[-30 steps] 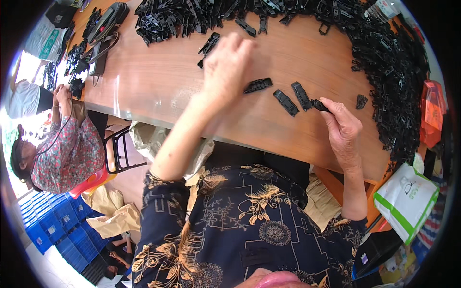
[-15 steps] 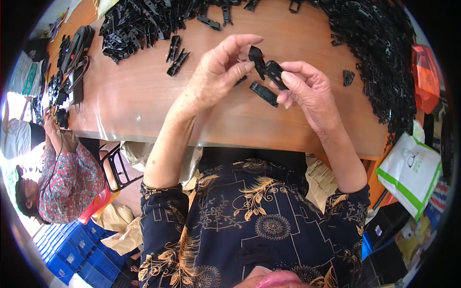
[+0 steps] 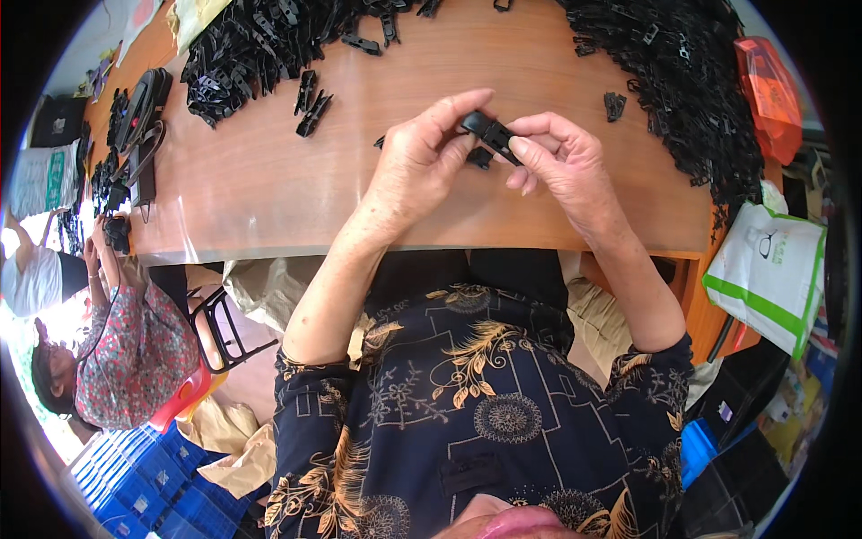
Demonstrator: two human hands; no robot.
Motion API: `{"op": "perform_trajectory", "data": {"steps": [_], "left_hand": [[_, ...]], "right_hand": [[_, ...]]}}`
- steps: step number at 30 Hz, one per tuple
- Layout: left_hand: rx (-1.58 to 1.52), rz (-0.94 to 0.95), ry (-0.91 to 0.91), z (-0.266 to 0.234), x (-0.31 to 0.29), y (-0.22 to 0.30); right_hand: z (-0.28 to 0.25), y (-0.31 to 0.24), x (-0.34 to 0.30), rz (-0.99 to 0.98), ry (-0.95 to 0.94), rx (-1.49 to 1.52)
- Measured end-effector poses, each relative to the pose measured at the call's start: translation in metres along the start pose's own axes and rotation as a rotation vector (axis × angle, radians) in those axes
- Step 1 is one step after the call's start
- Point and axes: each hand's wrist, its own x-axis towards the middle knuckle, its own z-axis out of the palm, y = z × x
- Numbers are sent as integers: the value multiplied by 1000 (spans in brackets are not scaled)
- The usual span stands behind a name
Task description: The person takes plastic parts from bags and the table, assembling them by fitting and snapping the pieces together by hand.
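We find the left hand [image 3: 417, 171] pinching the left end of a glossy black, elongated plastic part [image 3: 489, 133], and the right hand [image 3: 561, 162] gripping its right end between thumb and fingers, above the brown wood-grain worktop [image 3: 269, 198]. Just below it we note a small black piece [image 3: 480, 159], partly hidden. Farther left lie two slender black parts [image 3: 314, 115], close together. Beyond, we record a left heap of black plastic parts [image 3: 247, 54], a larger right heap [image 3: 682, 81] and, beside that, a translucent orange plastic bag [image 3: 768, 99].

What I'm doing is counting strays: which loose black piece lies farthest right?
The lone black piece between the right hand and the black heap at right; the other loose pieces lie farther left.
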Motion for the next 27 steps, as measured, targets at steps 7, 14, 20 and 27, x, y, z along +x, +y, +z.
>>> {"op": "perform_trajectory", "data": {"steps": [7,14,20,27], "left_hand": [[335,-31,-126,16,-6,17],[142,-61,-117,43,-1,7],[-361,-270,-94,58,-1,6],[-212,-248,-207,45,4,-1]], "right_hand": [[-8,5,-24,-71,105,-272],[-15,6,-36,-231,81,-224],[-42,15,-36,88,11,232],[-50,17,-25,102,-49,26]]}}
